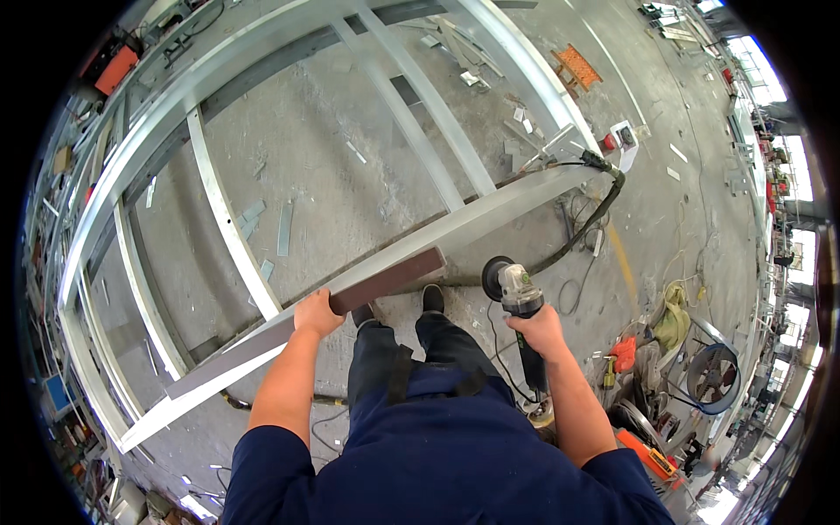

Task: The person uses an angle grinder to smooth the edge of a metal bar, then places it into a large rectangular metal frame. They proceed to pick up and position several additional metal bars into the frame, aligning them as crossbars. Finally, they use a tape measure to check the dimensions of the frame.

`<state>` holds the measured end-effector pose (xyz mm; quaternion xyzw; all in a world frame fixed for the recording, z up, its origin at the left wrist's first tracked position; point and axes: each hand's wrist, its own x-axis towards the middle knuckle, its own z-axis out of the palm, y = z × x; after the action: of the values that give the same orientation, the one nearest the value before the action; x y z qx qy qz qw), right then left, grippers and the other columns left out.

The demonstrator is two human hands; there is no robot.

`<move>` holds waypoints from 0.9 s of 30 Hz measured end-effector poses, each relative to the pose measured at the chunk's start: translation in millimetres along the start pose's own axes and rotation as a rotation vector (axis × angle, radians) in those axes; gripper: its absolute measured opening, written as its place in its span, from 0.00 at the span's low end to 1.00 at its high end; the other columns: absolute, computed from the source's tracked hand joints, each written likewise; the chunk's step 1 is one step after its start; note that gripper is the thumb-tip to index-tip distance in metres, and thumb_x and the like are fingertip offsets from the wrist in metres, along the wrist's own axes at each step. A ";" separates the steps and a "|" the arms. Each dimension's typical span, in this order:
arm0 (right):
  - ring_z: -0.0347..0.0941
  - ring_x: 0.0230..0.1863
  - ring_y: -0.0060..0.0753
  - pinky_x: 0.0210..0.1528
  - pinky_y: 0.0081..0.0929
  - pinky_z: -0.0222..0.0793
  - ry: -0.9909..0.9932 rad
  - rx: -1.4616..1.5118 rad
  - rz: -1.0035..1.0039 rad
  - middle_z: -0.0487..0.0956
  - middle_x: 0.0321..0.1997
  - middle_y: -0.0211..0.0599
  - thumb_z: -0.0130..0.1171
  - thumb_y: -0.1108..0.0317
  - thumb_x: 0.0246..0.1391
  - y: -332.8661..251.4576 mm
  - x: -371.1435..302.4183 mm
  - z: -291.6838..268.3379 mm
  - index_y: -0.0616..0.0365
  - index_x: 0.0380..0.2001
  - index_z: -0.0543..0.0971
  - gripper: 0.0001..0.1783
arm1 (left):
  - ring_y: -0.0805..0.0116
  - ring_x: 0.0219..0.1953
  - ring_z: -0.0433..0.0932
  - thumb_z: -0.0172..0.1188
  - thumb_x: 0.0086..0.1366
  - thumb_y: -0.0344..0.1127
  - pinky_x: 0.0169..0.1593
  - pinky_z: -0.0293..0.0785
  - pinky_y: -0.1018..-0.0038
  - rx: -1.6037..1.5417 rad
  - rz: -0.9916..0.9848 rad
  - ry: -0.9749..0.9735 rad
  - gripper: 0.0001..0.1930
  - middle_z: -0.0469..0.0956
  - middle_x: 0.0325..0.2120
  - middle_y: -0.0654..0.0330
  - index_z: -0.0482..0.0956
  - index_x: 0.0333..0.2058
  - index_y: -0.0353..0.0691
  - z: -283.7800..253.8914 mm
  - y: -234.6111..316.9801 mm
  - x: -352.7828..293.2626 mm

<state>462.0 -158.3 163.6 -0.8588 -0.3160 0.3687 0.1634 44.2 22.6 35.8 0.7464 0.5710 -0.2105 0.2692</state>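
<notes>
Brown strip (389, 280): runs lengthwise along the near edge of the metal frame (472, 219), its right end short of the near right corner; flat on the beam or against its side, cannot tell.
Left hand (318, 315): closed over the strip's edge, near its middle.
Right hand (538, 331): wrapped round the dark body of an angle grinder (521, 293); disc (494, 278) apart from frame and strip, off the near edge.
Step in hand: my judgement, strip steadied, grinder at the ready; no sparks seen.
Next move: judged only; bringing the disc to the near edge would call for a firm left hold, fingers clear, and cable slack.
Black cable (605, 208): hangs from the near right corner, curving toward the grinder; join not made out.
Blue-rimmed drum (737, 378): on the floor, right of the frame; brownish shapes inside, possibly fan blades.
Orange bag (623, 353): floor, left of drum; contents hidden.
Green cloth (672, 319): heaped between bag and drum.
</notes>
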 end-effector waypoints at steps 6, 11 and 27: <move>0.82 0.33 0.43 0.39 0.37 0.74 0.030 0.015 0.043 0.83 0.28 0.46 0.71 0.60 0.35 -0.7 -12.2 -19.1 0.62 0.33 0.83 0.20 | 0.52 0.52 0.78 0.65 0.53 0.52 0.55 0.75 0.61 -0.015 -0.001 0.032 0.25 0.79 0.47 0.51 0.75 0.44 0.40 4.6 -2.7 0.4; 0.81 0.31 0.43 0.38 0.37 0.74 0.061 0.056 0.010 0.83 0.27 0.46 0.71 0.60 0.35 -4.2 -23.1 -19.0 0.62 0.33 0.83 0.20 | 0.51 0.50 0.79 0.65 0.52 0.52 0.53 0.75 0.61 -0.020 -0.004 0.028 0.26 0.80 0.46 0.50 0.75 0.44 0.41 8.9 -5.5 1.7; 0.74 0.30 0.24 0.37 0.29 0.71 0.045 0.062 0.033 0.80 0.27 0.31 0.71 0.68 0.40 8.8 -27.9 -7.5 0.62 0.33 0.82 0.15 | 0.51 0.50 0.79 0.64 0.54 0.51 0.53 0.75 0.60 -0.012 0.016 0.004 0.24 0.80 0.45 0.50 0.74 0.43 0.40 -0.4 -1.4 0.2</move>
<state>456.5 -183.7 178.9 -0.8664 -0.2865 0.3617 0.1908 42.9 23.3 35.8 0.7498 0.5667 -0.2036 0.2742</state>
